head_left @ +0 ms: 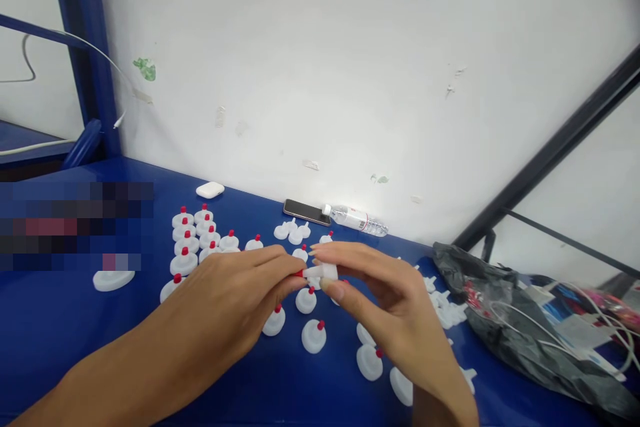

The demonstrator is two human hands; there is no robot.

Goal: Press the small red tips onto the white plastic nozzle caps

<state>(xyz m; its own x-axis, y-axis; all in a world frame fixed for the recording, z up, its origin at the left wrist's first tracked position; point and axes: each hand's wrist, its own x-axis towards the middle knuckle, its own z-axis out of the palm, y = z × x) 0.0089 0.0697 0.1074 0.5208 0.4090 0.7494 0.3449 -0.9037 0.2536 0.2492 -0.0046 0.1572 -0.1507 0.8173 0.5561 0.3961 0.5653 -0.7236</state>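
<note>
A white nozzle cap (327, 271) lies sideways between my two hands, its narrow spout pointing left. My right hand (390, 300) pinches its wide end between thumb and fingers. At the spout's tip, my left hand (240, 287) is closed on a small red tip cap (301, 273), partly hidden by its fingers. The red cap is at or on the spout; how far it sits cannot be made out. Below the hands, white lids with red tips stand on the blue table (225, 380), among them one lid (313, 335) just under the held piece.
Rows of red-tipped lids (184, 261) stand at left. White lids without red tips (296, 233) lie at the back, others (447, 310) at right. Along the wall are a white case (210, 190), a phone (306, 211) and a bottle (355, 219). A dark plastic bag (525, 347) lies right.
</note>
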